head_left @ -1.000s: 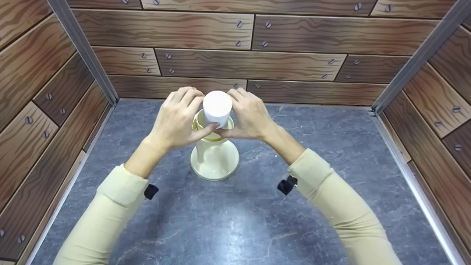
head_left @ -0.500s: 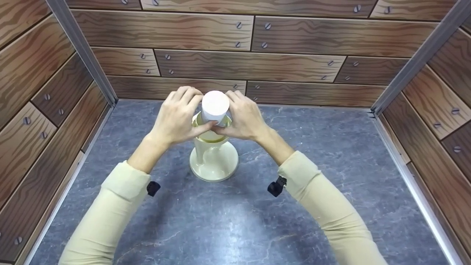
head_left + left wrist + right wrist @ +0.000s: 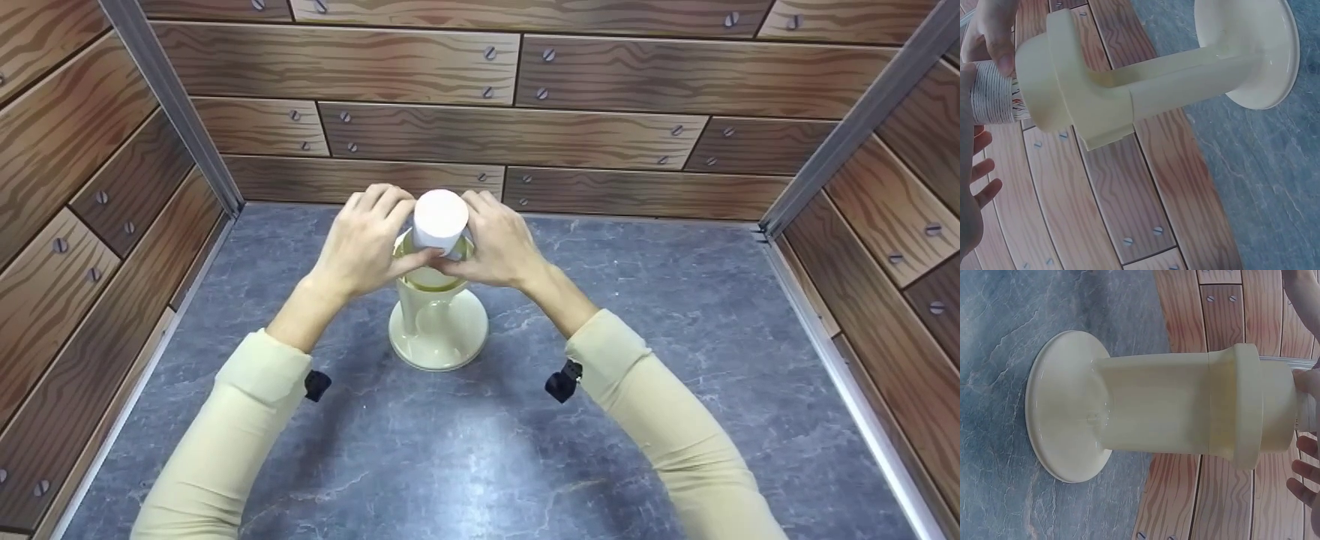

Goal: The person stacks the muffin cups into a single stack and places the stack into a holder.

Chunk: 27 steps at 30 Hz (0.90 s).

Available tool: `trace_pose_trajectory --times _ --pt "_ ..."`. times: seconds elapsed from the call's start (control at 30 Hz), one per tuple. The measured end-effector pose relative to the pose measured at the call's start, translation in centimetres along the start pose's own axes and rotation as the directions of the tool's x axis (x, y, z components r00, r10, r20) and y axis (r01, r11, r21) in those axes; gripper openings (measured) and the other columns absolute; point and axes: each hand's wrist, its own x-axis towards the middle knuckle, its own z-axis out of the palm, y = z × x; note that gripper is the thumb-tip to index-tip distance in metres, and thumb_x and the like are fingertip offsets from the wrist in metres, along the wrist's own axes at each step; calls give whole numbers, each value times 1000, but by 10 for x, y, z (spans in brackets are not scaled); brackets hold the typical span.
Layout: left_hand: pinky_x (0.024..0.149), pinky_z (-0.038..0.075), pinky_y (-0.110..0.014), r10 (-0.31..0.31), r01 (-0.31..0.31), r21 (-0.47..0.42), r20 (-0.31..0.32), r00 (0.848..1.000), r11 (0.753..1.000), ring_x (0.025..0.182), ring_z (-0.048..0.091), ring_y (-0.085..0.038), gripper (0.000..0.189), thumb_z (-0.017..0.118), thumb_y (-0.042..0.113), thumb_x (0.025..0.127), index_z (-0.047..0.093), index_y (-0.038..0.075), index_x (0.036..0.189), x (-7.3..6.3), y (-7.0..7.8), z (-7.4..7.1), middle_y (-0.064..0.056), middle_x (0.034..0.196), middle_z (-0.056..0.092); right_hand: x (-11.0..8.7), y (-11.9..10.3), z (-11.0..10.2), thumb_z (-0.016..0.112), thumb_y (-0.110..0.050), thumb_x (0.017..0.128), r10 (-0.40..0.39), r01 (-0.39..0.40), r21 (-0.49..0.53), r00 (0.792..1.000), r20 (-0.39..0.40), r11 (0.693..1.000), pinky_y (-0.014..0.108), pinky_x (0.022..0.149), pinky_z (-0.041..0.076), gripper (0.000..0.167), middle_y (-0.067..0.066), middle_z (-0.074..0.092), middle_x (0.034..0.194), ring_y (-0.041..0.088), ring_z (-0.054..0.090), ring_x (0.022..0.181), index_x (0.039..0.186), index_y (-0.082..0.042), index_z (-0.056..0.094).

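Observation:
A stack of paper cups (image 3: 441, 216) stands in the ring-shaped top of a cream stand (image 3: 442, 341). Its round end is white from above; the left wrist view shows the stack's ridged rims (image 3: 992, 93) and a strip of coloured print just above the holder collar (image 3: 1041, 84). My left hand (image 3: 361, 244) grips the stack from the left. From the other side my right hand (image 3: 496, 241) holds it too, both thumbs meeting at the front and the fingers reaching around behind. The lower part of the stack is hidden inside the holder.
The stand's wide round base (image 3: 1067, 408) rests on a grey marbled tabletop (image 3: 465, 450). Plank-patterned walls (image 3: 585, 135) rise at the back and both sides, with metal strips along the corners. A small black device (image 3: 562, 382) sits by each cuff.
My right wrist and forearm have shifted slightly left, inward. The stack's white top looks a little smaller and lower; both hands keep hold of it, and the stand stays in place.

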Motion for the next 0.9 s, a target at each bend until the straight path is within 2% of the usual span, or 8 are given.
trace_pose_trajectory --times 0.23,0.5,0.9 --pt "91 55 -50 -3 3 -6 -4 1000 1000 116 63 -35 62 80 53 88 67 1 119 -1 -2 5 -14 119 69 0 2 2 84 -55 78 16 -16 13 1000 17 1000 41 92 59 74 10 70 117 28 65 106 129 -5 65" --pt "93 54 -49 -13 13 -15 13 1000 1000 117 62 -36 61 78 53 90 67 1 120 -3 -3 10 -15 119 68 -1 4 3 84 -54 78 72 -76 62 995 64 995 43 89 58 73 9 69 118 29 63 108 131 -7 67" --pt "98 55 -50 -30 31 -40 28 999 999 117 62 -35 62 79 52 90 66 0 120 -5 -6 15 -15 119 68 -1 7 5 86 -47 77 127 -142 124 985 121 982 49 94 57 74 12 68 124 31 61 115 136 -8 66"
